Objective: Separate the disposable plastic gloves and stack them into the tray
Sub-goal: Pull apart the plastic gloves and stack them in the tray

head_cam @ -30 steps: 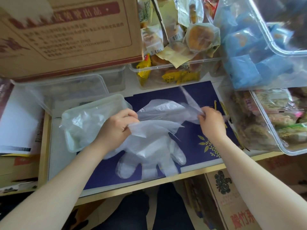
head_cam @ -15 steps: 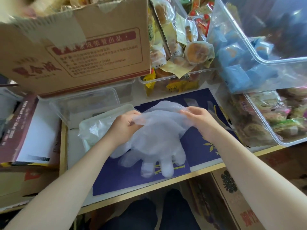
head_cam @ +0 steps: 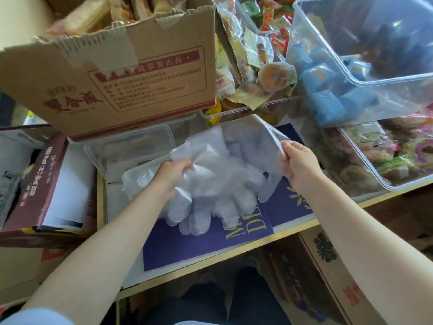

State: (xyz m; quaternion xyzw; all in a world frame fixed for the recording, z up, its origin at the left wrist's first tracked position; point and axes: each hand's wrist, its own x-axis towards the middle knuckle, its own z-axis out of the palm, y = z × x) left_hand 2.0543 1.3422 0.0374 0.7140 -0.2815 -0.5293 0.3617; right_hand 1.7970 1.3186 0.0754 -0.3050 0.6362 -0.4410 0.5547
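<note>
So the gloves [head_cam: 218, 174] are up in the air over the tabletop [head_cam: 210, 266], a wad of thin see-through plastic held between both hands. Cuffs point up toward 12 o'clock, fingers dangle down toward 6, so the long axis runs pretty much straight toward the person. The left hand [head_cam: 171, 174] has its grip clenched around the bunch at the 9 o'clock side. The right hand [head_cam: 300, 165] is pinching a cuff edge at 3 o'clock, peeling one sheet off to the right.

The tray [head_cam: 131, 177] sits directly under and behind the left wrist, at roughly 9 o'clock from the bundle. That makes the left hand the near one, while the sheet in the right hand would have to travel across, right to left, to land in it, as far as I can judge.

Counts: two hands, one tray with some crumpled plastic already inside, and one empty clear container [head_cam: 131, 144] just behind it. Gloves: at least two layers, honestly can't count them, they blur together.

Further out: one cardboard box [head_cam: 112, 73] at 11 o'clock, and clear snack bins [head_cam: 365, 66] from 12 round to 3.
</note>
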